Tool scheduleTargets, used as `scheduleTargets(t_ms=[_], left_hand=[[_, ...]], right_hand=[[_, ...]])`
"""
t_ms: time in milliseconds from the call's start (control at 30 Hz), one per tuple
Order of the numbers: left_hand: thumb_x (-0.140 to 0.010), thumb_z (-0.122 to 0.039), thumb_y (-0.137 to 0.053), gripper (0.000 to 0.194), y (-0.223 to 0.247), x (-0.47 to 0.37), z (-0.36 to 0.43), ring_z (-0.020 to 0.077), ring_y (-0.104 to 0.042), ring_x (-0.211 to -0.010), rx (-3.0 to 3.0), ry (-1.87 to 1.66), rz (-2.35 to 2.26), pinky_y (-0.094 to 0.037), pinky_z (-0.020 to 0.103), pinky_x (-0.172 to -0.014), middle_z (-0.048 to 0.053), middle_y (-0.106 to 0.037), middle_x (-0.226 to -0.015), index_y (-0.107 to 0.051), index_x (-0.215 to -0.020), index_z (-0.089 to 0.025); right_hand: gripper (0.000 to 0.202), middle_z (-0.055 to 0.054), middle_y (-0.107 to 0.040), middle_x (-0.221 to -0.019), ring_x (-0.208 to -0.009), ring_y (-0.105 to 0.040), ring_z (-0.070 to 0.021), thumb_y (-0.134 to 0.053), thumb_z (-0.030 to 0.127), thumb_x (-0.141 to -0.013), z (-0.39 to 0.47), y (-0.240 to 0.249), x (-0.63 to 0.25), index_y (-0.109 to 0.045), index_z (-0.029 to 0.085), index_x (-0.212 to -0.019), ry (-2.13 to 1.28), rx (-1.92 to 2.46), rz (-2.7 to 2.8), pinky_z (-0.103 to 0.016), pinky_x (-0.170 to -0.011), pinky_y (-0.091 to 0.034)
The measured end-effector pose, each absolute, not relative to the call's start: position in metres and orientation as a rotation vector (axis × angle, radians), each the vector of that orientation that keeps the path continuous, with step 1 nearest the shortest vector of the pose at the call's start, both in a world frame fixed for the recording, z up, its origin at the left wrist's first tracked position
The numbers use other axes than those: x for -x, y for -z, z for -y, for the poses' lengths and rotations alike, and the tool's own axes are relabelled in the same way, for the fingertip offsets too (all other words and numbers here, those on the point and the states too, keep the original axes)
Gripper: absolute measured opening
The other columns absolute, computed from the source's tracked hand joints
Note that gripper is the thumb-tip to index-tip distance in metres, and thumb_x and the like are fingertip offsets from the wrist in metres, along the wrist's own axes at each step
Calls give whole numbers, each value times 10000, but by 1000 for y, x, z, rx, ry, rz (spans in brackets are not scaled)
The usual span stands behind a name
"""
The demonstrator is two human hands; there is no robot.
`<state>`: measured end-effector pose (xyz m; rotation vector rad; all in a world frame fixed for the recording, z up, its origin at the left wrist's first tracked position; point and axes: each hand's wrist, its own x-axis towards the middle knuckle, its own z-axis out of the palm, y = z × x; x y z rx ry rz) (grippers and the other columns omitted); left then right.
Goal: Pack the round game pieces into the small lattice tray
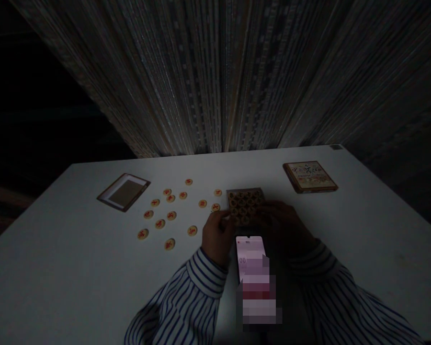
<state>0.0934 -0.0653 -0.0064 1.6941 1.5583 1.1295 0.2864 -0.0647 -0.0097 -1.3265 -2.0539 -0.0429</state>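
We look down in dim light at a white table backed by a dark, vertically streaked wall. At the centre sits a small wooden tray filled with round game pieces, and both of our hands meet at it. Our left hand, in a blue-and-white striped sleeve, touches the tray's edge at 8 o'clock, fingers curled; whether they pinch a piece we cannot tell. Our right hand lies in shadow against the tray at 4 o'clock, its grip too dark to judge. At 9 o'clock from the tray, loose round pieces lie scattered, pale with red characters too small to read. Further out at 10 o'clock rests an open box lid, brown with a white rim. At 2 o'clock lies a flat box with a printed cover; its writing is unreadable. At 6 o'clock, between our wrists, a lit phone shows a pinkish, blurred screen.
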Motion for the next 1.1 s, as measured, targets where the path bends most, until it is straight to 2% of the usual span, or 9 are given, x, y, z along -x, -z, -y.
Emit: scheduleTargets(t_ms=[533,800,967,1100], left_hand=[[-735,-147,-561,220,12,-93,65,104,-565,-607,-1742,-1062,-1602,-465,234,-588,40,-628,-798,-635,-942,-141],[-734,-137,-560,222,12,-92,66,107,-562,-606,-1750,-1022,-1613,-465,239,-603,36,-625,-781,-635,-943,-134],[-733,-138,-561,216,11,-92,65,112,-566,-623,-1748,-1022,-1611,-467,244,-610,44,-632,-798,-637,-935,-129],[-737,-144,-564,212,11,-93,65,108,-562,-619,-1743,-1037,-1602,-469,243,-609,40,-635,-797,-636,-936,-142]], right_hand=[[262,-132,-608,-1059,-945,-593,-248,-578,341,-788,63,18,-292,-665,186,-980,-92,1358,2127,-432,-763,-519],[275,-156,-610,-1034,-932,-592,-258,-557,335,-802,64,13,-291,-680,153,-968,-85,1389,2187,-428,-756,-518],[295,-134,-603,-1069,-971,-578,-260,-561,339,-800,64,17,-293,-648,185,-1037,-76,1376,2170,-449,-778,-505],[262,-131,-613,-1053,-949,-583,-255,-558,349,-802,63,17,-294,-664,197,-987,-34,1375,2171,-444,-763,-502]])
